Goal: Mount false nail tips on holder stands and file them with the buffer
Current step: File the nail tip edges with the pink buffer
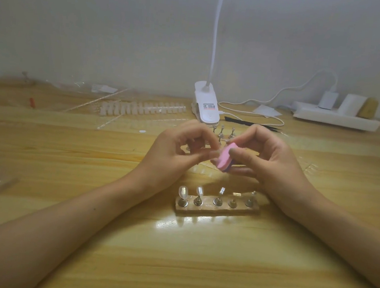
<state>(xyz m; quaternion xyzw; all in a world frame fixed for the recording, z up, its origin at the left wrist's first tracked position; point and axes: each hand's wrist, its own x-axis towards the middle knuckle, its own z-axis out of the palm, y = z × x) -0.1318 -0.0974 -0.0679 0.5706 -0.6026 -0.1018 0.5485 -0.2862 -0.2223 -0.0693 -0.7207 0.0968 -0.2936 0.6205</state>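
The pink buffer [224, 157] is hovering mid-table, the right hand [268, 160] gripping it in curled fingers and thumb. The left hand [174, 151] is pinching what is probably a clear nail tip [213, 154] against it. On the near holder strip [215, 208], the two left stands are carrying mounted tips [183, 190]; three are waiting bare.

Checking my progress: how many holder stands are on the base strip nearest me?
5, in a row on the base strip: leftmost stand and second, each with a nail tip, then middle, fourth, rightmost. Farther stands are partly hidden.
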